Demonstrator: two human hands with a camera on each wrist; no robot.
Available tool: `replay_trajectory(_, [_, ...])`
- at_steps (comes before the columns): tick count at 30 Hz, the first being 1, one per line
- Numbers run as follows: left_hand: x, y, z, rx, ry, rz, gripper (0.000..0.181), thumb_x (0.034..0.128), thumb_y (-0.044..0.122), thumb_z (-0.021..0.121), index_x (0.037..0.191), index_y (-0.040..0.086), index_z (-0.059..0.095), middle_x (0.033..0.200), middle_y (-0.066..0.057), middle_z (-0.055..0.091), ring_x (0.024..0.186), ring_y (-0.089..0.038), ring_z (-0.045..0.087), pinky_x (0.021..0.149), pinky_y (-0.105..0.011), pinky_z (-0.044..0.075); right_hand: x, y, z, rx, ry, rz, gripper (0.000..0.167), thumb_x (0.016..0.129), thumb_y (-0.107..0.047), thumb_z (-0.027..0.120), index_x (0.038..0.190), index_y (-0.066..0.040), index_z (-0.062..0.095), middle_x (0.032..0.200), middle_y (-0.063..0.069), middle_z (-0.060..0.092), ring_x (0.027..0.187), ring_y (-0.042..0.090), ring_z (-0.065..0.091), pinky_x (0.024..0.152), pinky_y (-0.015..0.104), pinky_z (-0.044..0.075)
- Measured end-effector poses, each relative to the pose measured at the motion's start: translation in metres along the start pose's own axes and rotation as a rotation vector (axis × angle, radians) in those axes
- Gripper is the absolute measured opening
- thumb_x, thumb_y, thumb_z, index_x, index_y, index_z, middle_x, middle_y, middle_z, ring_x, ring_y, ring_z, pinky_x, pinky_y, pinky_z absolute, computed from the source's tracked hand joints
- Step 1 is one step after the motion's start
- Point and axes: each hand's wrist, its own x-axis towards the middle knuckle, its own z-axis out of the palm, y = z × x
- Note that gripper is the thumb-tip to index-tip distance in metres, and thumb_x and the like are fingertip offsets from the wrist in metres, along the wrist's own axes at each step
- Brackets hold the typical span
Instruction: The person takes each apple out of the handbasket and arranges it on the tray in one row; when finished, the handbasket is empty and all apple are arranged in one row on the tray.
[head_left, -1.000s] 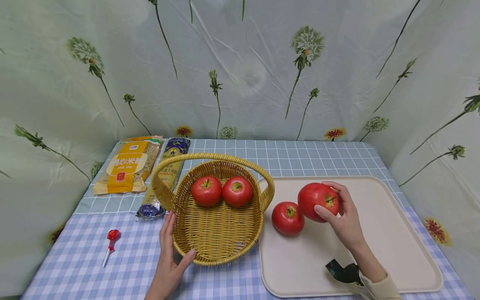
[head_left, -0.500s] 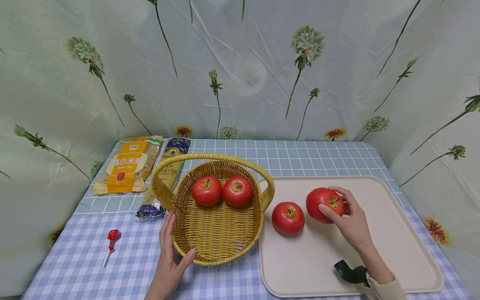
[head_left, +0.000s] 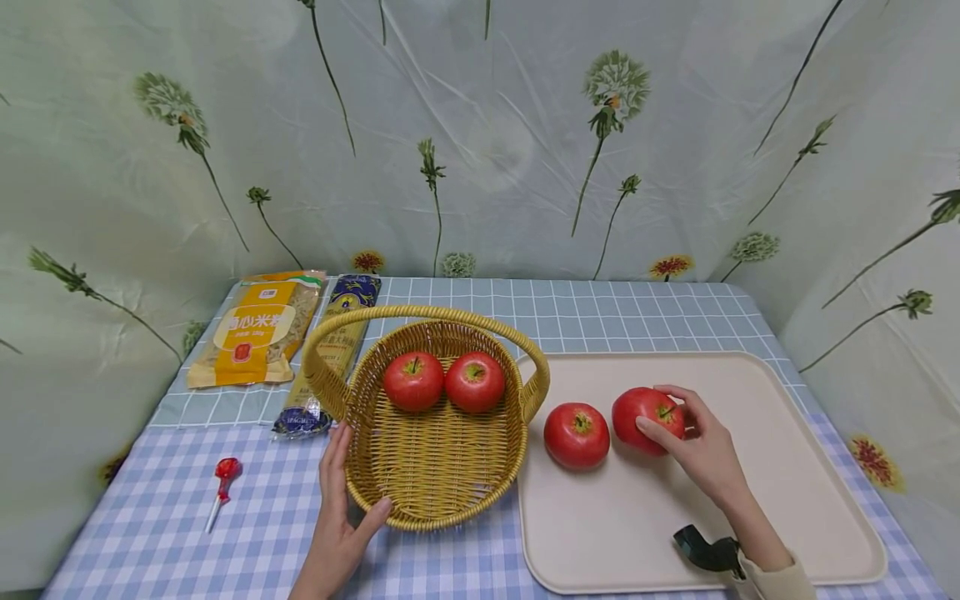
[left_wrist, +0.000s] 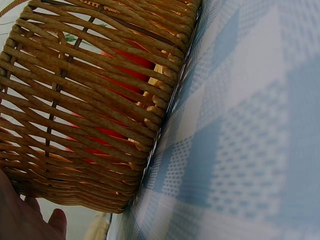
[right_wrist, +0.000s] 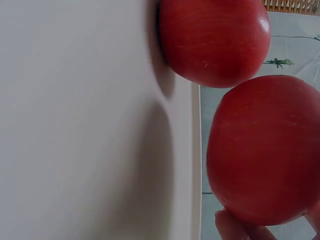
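My right hand (head_left: 708, 454) grips a red apple (head_left: 647, 419) between thumb and fingers over the beige tray (head_left: 750, 517). In the right wrist view the gripped apple (right_wrist: 265, 150) shows a shadow below it on the tray, beside a second apple (right_wrist: 215, 40). That second apple (head_left: 576, 436) rests on the tray's left part. My left hand (head_left: 333, 525) rests against the near left side of the wicker basket (head_left: 435, 467), thumb on the rim, fingers fairly straight. Two more apples (head_left: 413, 381) (head_left: 475, 382) lie in the basket's far part.
A yellow food packet (head_left: 251, 333) and a spaghetti packet (head_left: 303, 411) lie behind and left of the basket. A red lollipop (head_left: 225, 479) is on the checked cloth (head_left: 150, 517) at left. The basket's handle (head_left: 420, 312) arches up. A patterned curtain (head_left: 495, 150) stands behind.
My right hand has moved the gripped apple slightly right, then down toward the tray. The left hand and basket have not visibly moved.
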Motion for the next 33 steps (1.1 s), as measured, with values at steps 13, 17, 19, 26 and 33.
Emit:
replay_trajectory(13, [0.0,0.001,0.0,-0.01,-0.002,-0.014,0.096,0.0766,-0.004,0.066,0.153,0.014,0.011,0.156,-0.006,0.003,0.142,-0.022,-0.006,0.107,-0.027,0.004,-0.002,0.005,0.001,-0.035,-0.053,0.023,0.054,0.081,-0.041,0.072,0.126,-0.018,0.052,0.092,0.008,0.056,0.079,0.022,0.048,0.054,0.03,0.045])
replay_trajectory(17, [-0.001,0.0,0.0,-0.01,-0.002,-0.018,0.096,0.0767,-0.004,0.066,0.153,0.014,0.011,0.156,-0.006,0.003,0.142,-0.021,-0.006,0.107,-0.027,0.003,-0.001,0.02,0.005,-0.053,-0.055,0.017,0.057,0.08,-0.048,0.071,0.127,-0.022,0.052,0.093,0.006,0.055,0.081,0.022,0.048,0.053,0.03,0.046])
replay_trajectory(19, [-0.001,0.0,0.0,-0.007,-0.002,-0.015,0.096,0.0765,-0.005,0.066,0.153,0.014,0.011,0.156,-0.007,0.003,0.142,-0.021,-0.006,0.107,-0.027,0.003,0.001,0.028,0.007,-0.063,-0.064,0.008,0.06,0.08,-0.05,0.07,0.129,-0.022,0.051,0.094,0.007,0.055,0.083,0.024,0.048,0.055,0.03,0.047])
replay_trajectory(26, [0.0,0.002,0.0,-0.003,-0.001,-0.027,0.096,0.0771,-0.003,0.067,0.153,0.015,0.012,0.156,-0.005,0.004,0.142,-0.021,-0.006,0.108,-0.032,0.004,-0.002,0.018,0.005,-0.054,-0.08,0.027,0.059,0.08,-0.047,0.072,0.128,-0.019,0.051,0.094,0.008,0.056,0.084,0.024,0.049,0.057,0.031,0.047])
replay_trajectory(33, [0.001,0.003,0.0,-0.023,-0.002,-0.044,0.095,0.078,-0.002,0.067,0.153,0.015,0.012,0.156,-0.004,0.003,0.142,-0.02,-0.007,0.103,-0.059,0.001,-0.003,0.005,0.001,-0.045,-0.132,0.059,0.059,0.081,-0.039,0.073,0.13,-0.016,0.051,0.099,0.012,0.056,0.089,0.027,0.049,0.063,0.032,0.047])
